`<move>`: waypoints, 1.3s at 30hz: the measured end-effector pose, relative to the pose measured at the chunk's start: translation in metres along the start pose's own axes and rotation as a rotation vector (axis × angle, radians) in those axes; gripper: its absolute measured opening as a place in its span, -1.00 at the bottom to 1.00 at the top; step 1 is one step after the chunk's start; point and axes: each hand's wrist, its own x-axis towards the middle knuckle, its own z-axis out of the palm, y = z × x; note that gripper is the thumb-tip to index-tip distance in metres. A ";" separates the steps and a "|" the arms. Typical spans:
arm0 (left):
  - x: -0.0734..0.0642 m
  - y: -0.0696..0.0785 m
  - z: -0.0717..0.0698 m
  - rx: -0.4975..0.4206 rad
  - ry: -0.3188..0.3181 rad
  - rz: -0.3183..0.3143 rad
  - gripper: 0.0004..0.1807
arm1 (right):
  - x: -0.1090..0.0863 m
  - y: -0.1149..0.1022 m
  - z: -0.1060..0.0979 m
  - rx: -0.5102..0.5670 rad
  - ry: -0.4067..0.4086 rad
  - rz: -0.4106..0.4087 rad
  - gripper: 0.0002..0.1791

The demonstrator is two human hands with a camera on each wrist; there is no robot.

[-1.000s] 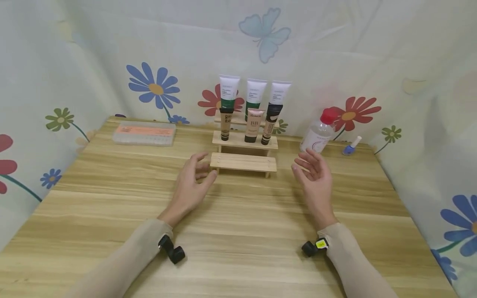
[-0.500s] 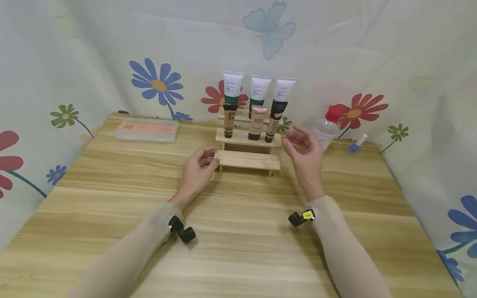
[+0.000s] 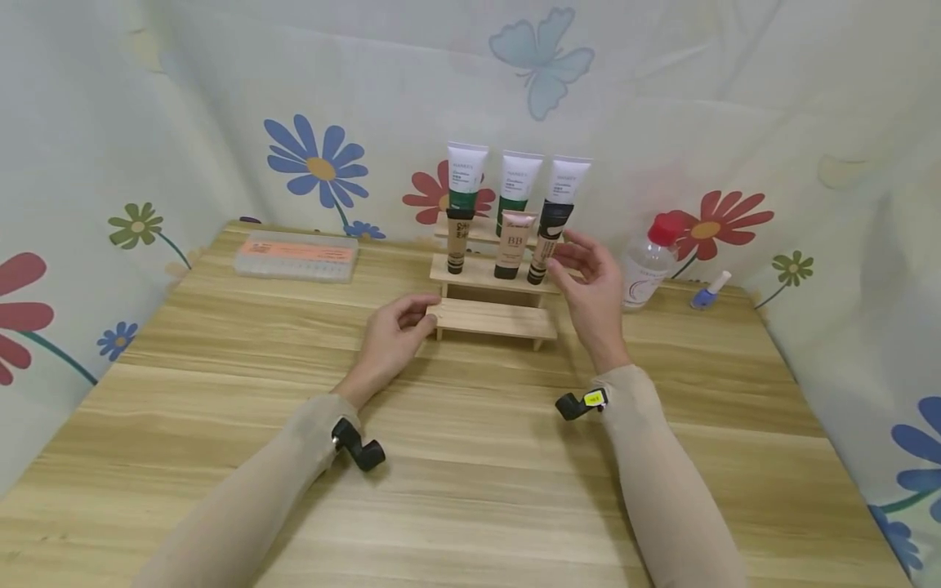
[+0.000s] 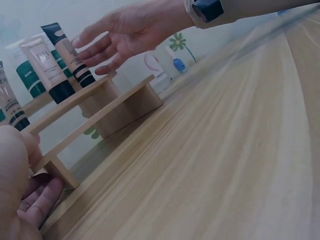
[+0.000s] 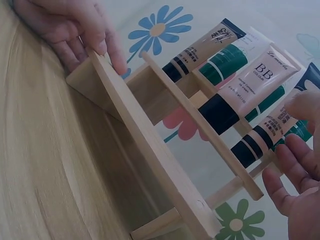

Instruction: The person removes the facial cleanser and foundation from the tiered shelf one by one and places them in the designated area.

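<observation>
A three-step wooden display stand (image 3: 492,318) stands at the back of the table. My left hand (image 3: 397,335) grips the left end of its lowest step, thumb on top and fingers below in the right wrist view. My right hand (image 3: 594,294) is at the right-hand beige foundation tube (image 3: 545,245) with a dark top, on the middle step; its thumb overlaps the tube's front and its fingers curl at the far side. Beside that tube stand a pink BB cream tube (image 5: 250,90) and another beige tube (image 3: 457,241). Several white-and-green tubes (image 3: 522,175) fill the top step.
A clear bottle with a red cap (image 3: 650,261) stands right of the stand, with a blue nail polish bottle (image 3: 709,291) farther right. A flat translucent case (image 3: 296,257) lies at the back left. A flowered curtain (image 3: 397,82) hangs behind the table.
My right hand has moved left from near the clear bottle to the right-hand foundation tube. My left hand has come up to the lowest step and closed on its left end.
</observation>
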 end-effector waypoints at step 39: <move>0.003 -0.005 0.000 0.034 -0.001 0.022 -0.68 | 0.005 -0.019 -0.034 -0.040 0.123 0.022 -0.63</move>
